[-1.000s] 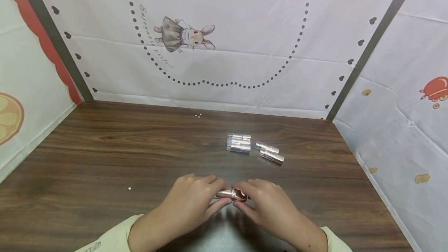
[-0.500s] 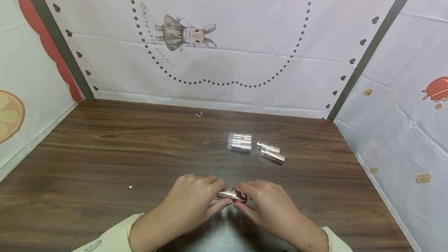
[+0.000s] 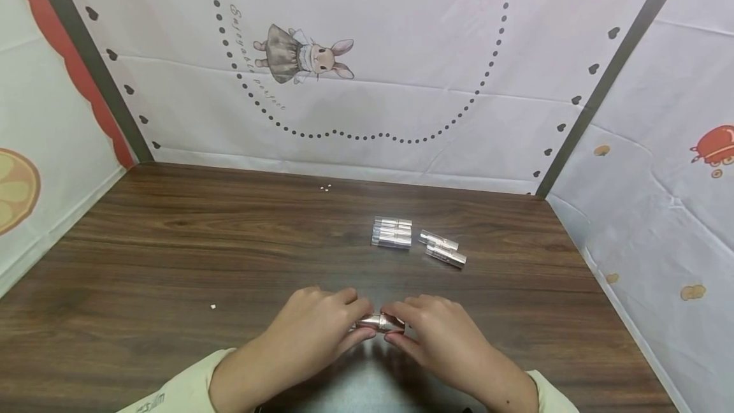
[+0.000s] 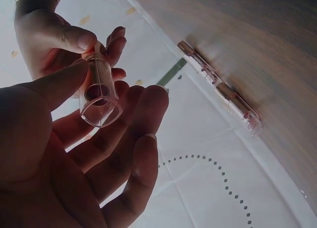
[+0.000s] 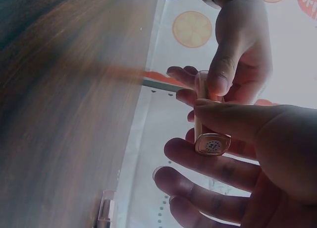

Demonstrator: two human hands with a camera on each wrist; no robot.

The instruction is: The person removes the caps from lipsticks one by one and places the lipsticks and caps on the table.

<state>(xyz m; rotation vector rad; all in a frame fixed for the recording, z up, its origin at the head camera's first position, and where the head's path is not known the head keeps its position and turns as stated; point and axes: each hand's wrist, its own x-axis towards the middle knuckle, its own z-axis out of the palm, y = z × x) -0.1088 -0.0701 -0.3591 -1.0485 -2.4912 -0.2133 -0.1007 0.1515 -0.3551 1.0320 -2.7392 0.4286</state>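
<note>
Low in the head view, a lipstick (image 3: 378, 322) with a shiny metallic case lies sideways between both hands. My left hand (image 3: 321, 324) pinches its left end between thumb and fingers. That end has a clear cap (image 4: 100, 111), which shows in the left wrist view with a dark round shape inside. My right hand (image 3: 438, 333) pinches the other end. In the right wrist view, the flat base (image 5: 213, 144) carries a pale round label whose print is too small to read. Fingers cover part of the lipstick's length.
Beyond the hands, a row of lipsticks (image 3: 392, 242) lies side by side on the wooden table (image 3: 229, 234). Two more lipsticks (image 3: 445, 256) lie slanted to their right. Small white bits (image 3: 325, 188) are near the printed back wall (image 3: 401, 50), and another white bit (image 3: 213, 306) lies at left.
Between the fingers, the lipstick seems slightly turned, since its right part looked red-brown earlier and now looks more silvery. Both hands stay nearly in place, still pinching it.
</note>
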